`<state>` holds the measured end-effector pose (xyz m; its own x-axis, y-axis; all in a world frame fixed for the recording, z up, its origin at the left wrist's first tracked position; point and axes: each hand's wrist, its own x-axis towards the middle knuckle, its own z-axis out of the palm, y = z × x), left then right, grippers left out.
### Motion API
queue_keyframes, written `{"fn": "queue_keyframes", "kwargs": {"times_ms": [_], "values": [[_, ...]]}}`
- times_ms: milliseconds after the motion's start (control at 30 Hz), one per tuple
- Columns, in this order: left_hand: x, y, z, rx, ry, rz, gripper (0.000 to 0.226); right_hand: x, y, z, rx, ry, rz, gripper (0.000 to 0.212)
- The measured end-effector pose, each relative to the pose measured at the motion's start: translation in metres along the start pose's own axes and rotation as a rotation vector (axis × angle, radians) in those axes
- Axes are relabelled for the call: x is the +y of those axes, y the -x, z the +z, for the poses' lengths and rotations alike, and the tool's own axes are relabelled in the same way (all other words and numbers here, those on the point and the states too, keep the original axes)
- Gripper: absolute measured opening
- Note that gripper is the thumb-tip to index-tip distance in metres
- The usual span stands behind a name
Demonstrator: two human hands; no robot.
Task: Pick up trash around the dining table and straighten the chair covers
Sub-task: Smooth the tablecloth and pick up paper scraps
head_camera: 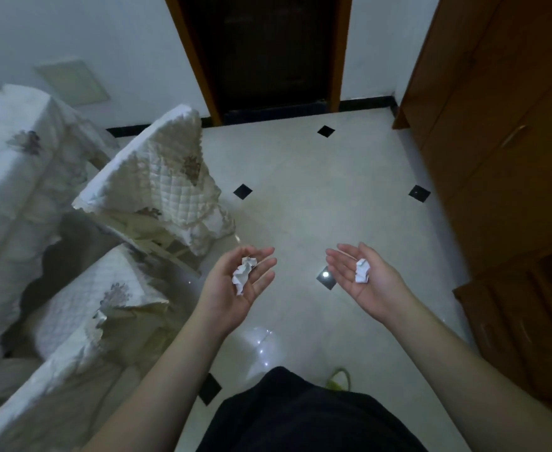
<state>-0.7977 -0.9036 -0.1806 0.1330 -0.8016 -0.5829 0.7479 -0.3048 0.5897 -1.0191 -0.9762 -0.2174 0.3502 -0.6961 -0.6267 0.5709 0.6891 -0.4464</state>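
1. Left hand [235, 288]: palm up, fingers spread, cradling a crumpled white paper scrap [243, 275].
2. Right hand [362, 282]: palm up, fingers spread, bearing a smaller crumpled white paper wad [362, 271].
3. Step: trash collected; next likely disposal, then the rumpled quilted cream chair cover [157, 187].

A glossy pale tiled floor [317, 197] with small black diamond insets [242, 191] fills the middle of the view, and a round glare of light sits on it near the bottom centre. At the floor's far edge a dark open doorway with a brown wooden frame [209, 93] stands in the white wall [88, 31], and a black skirting strip [366, 103] runs along the wall's foot. Tall brown wooden cabinets [503, 141] with slim metal handles line the floor's right edge. A pale rectangular panel [72, 81] is set in the wall at the left. Something small and yellow-green [338, 380] lies on the floor near the bottom edge.
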Motion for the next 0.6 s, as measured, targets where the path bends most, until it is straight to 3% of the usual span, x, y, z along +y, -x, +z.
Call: {"fn": "queue_keyframes", "kwargs": {"times_ms": [300,600], "values": [[0.029,-0.034,-0.004,0.127,0.106,0.129,0.012,-0.008,-0.075,0.045,-0.071,0.143,0.182,0.030],[0.073,-0.115,-0.027,0.210,0.285,0.137,0.009,-0.027,-0.149,0.114,-0.076,0.370,0.244,0.029]]}}
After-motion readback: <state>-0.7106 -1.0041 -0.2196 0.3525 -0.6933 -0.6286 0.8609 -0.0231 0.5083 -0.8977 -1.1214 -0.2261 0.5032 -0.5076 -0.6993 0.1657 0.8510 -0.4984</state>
